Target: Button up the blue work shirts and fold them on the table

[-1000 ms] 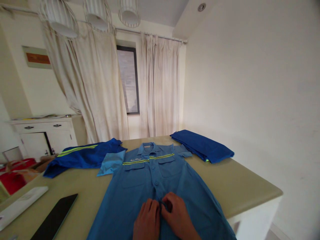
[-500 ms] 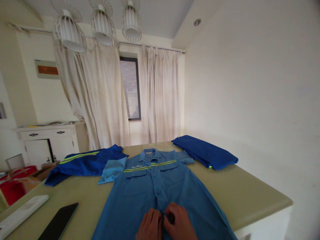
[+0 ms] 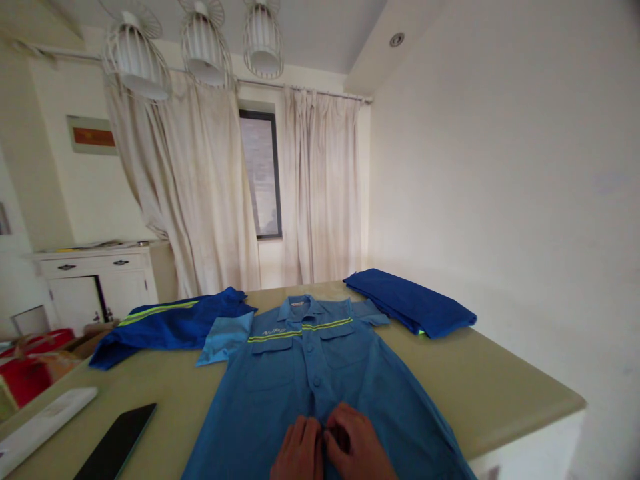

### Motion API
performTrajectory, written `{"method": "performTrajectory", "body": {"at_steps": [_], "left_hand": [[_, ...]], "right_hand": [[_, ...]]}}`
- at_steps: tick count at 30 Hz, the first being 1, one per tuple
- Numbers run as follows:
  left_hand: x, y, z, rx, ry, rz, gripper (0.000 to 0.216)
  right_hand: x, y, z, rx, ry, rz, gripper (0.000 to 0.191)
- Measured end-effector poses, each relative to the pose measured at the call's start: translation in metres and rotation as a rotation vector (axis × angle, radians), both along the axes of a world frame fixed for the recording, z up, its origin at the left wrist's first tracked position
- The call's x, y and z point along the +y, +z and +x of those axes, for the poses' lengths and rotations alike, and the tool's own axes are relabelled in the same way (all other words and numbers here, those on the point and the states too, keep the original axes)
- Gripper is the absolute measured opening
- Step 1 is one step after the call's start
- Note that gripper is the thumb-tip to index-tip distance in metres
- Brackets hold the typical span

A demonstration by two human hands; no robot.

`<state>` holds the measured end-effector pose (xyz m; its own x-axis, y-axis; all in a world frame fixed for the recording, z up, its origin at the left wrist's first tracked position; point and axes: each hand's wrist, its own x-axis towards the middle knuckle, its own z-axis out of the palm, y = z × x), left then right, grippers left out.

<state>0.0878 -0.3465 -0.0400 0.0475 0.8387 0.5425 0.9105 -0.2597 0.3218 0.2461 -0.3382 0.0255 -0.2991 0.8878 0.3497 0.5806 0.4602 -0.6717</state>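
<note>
A blue short-sleeved work shirt (image 3: 280, 373) with yellow stripes across the chest lies face up on the table, collar away from me. Its upper front is buttoned. Low on the front placket, my left hand (image 3: 299, 448) and my right hand (image 3: 357, 443) meet side by side. Both have their fingers curled and pinched on the shirt's front edges. Any button between the fingertips is hidden.
The table (image 3: 500, 387) holds a darker blue garment with yellow-green stripes (image 3: 175, 327) at the left and a folded blue garment (image 3: 410, 303) at the back right. A black phone (image 3: 117, 440) and a white elongated object (image 3: 47, 423) lie at the near left.
Both hands stay at the same spot on the placket; the fingers shift only slightly. The shirt and other things have not moved.
</note>
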Motion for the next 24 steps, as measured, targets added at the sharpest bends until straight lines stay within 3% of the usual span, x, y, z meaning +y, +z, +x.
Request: {"method": "performTrajectory", "body": {"at_steps": [4,9,14,19,24], "left_hand": [[-0.003,0.004,0.002,-0.037,-0.006,0.033,0.033],[-0.005,0.008,0.000,-0.125,-0.032,0.021,0.034],[-0.003,0.014,-0.009,-0.249,-0.149,-0.134,0.031],[-0.008,0.024,-0.006,-0.455,-0.123,-0.162,0.033],[-0.011,0.025,-0.004,-0.515,-0.153,-0.165,0.035]], "right_hand": [[-0.002,0.003,0.001,0.064,0.044,0.029,0.023],[-0.001,0.003,-0.002,0.082,0.004,-0.052,0.020],[-0.002,0.003,-0.003,0.093,0.046,-0.058,0.025],[-0.003,0.004,-0.004,0.068,0.040,-0.054,0.023],[-0.005,0.004,-0.004,0.041,0.047,-0.042,0.021]]}}
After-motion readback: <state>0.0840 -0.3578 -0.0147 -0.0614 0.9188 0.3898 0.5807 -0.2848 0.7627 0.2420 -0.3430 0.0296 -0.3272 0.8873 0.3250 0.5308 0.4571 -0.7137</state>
